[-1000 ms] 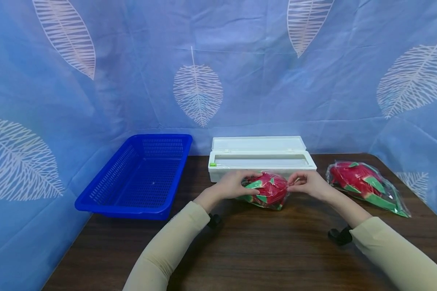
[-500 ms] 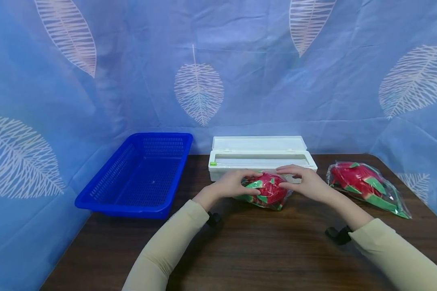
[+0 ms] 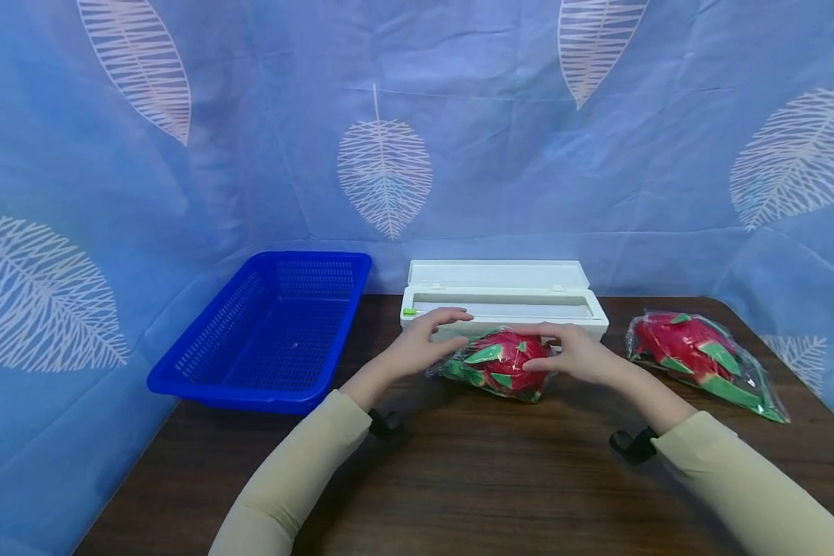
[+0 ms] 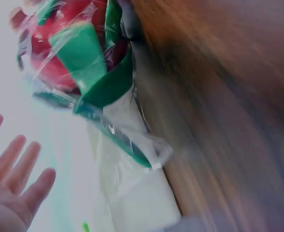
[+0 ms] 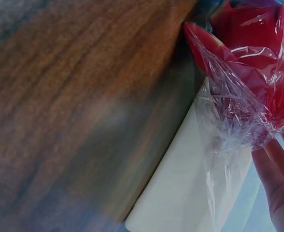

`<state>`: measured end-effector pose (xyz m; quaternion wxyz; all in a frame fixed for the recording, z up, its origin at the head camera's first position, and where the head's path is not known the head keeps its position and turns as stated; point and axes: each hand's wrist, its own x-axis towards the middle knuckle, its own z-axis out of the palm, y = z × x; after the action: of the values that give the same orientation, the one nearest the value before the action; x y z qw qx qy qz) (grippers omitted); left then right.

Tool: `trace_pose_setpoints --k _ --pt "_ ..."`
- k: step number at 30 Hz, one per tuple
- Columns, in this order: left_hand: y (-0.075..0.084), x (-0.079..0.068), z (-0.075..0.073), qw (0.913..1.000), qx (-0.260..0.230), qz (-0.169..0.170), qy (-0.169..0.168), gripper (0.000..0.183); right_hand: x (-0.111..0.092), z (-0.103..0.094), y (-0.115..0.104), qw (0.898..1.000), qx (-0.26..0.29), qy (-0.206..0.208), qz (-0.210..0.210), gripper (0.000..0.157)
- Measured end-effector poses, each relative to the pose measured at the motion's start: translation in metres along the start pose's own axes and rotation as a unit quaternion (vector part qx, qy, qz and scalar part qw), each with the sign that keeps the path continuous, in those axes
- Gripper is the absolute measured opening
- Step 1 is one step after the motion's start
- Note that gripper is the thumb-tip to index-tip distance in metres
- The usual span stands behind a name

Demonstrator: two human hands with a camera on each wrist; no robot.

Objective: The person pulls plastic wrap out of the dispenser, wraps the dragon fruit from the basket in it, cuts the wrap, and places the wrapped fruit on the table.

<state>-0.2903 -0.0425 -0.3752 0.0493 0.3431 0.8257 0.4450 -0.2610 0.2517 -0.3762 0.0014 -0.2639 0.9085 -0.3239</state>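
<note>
A red and green dragon fruit (image 3: 503, 359) in clear plastic wrap lies on the table in front of the white box. My right hand (image 3: 577, 351) holds its right end, thumb on the near side and fingers over the top. In the right wrist view, fingers (image 5: 277, 166) lie against the bunched wrap (image 5: 243, 128) on the fruit (image 5: 262, 63). My left hand (image 3: 417, 344) is just off the left end, fingers spread, holding nothing. In the left wrist view, that hand (image 4: 16, 183) is apart from the fruit (image 4: 79, 53), whose loose wrap and green leaf tips stick out.
Behind the fruit stands a white cling film box (image 3: 503, 305), lid raised, with a green slider at its left. A second wrapped dragon fruit (image 3: 702, 359) lies at the right. On the left is a blue perforated basket (image 3: 250, 398). A blue leaf-print cloth (image 3: 486, 154) hangs behind the dark wooden table.
My right hand released the pinched wrap at the right end and moved left onto the fruit. My left hand let go of the fruit and drew back left, fingers opening.
</note>
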Motion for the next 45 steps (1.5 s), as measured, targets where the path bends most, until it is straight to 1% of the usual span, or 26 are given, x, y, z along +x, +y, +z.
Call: trace_pose_setpoints --k 2,4,6,8,11,13,15,16,17,20,22,23,25,29,32,35,38,42,45 --pt "-0.002 -0.009 -0.005 0.9996 0.010 -0.001 0.027 0.036 0.000 -0.002 -0.001 1.000 0.000 -0.002 -0.001 0.062" --pt "-0.006 -0.017 -0.007 0.9989 0.027 -0.007 0.038 0.033 0.000 -0.003 -0.003 1.000 0.003 -0.004 -0.001 0.062" --pt "-0.011 -0.024 -0.008 0.9978 0.053 -0.020 0.036 0.033 0.001 -0.004 -0.003 1.000 0.004 -0.006 -0.001 0.062" --pt "-0.017 -0.027 -0.006 0.9954 0.082 -0.042 0.024 0.034 0.002 -0.005 -0.001 1.000 0.006 -0.007 -0.001 0.062" --pt "-0.027 -0.030 -0.002 0.9875 0.137 -0.077 0.002 0.031 0.003 -0.004 0.002 1.000 0.010 -0.007 -0.001 0.062" --pt "-0.032 -0.030 0.001 0.9812 0.170 -0.092 -0.006 0.021 0.004 -0.003 0.004 1.000 0.017 -0.011 0.000 0.062" --pt "-0.034 -0.032 0.001 0.9769 0.192 -0.094 0.004 0.009 0.006 -0.002 0.004 1.000 0.024 -0.017 0.003 0.063" --pt "-0.035 -0.032 0.001 0.9759 0.198 -0.091 0.015 0.004 0.006 -0.001 0.004 0.999 0.028 -0.021 0.004 0.063" --pt "-0.036 -0.032 0.001 0.9756 0.200 -0.087 0.027 0.003 0.007 -0.001 0.004 0.999 0.029 -0.024 0.005 0.063" --pt "-0.035 -0.031 -0.001 0.9756 0.202 -0.062 0.059 0.005 0.007 0.000 0.002 0.999 0.033 -0.031 0.011 0.063" --pt "-0.033 -0.028 -0.001 0.9760 0.202 -0.044 0.067 0.005 0.007 -0.001 0.002 0.999 0.032 -0.032 0.014 0.063" --pt "-0.033 -0.027 -0.001 0.9771 0.199 -0.037 0.066 0.005 0.006 -0.001 0.002 0.999 0.033 -0.032 0.015 0.063" --pt "-0.031 -0.023 0.001 0.9800 0.188 -0.028 0.060 0.005 0.006 -0.001 0.001 0.999 0.035 -0.031 0.020 0.063" --pt "-0.031 -0.017 0.004 0.9894 0.135 -0.030 0.044 0.007 0.007 0.000 0.001 0.999 0.041 -0.030 0.016 0.063" --pt "-0.032 -0.017 0.007 0.9946 0.097 -0.026 0.026 0.010 0.007 0.001 0.000 0.998 0.050 -0.032 0.010 0.063" --pt "-0.031 -0.020 0.009 0.9973 0.067 -0.030 0.000 0.015 0.006 0.001 0.000 0.998 0.051 -0.035 0.007 0.063" --pt "-0.028 -0.021 0.010 0.9974 0.058 -0.037 -0.021 0.022 0.005 -0.002 -0.001 0.998 0.048 -0.034 0.006 0.063" --pt "-0.026 -0.019 0.010 0.9958 0.075 -0.035 -0.038 0.023 0.004 -0.006 -0.003 0.998 0.045 -0.034 -0.002 0.062" --pt "-0.026 -0.018 0.010 0.9948 0.083 -0.033 -0.049 0.023 0.003 -0.006 -0.004 0.999 0.037 -0.036 0.004 0.061"
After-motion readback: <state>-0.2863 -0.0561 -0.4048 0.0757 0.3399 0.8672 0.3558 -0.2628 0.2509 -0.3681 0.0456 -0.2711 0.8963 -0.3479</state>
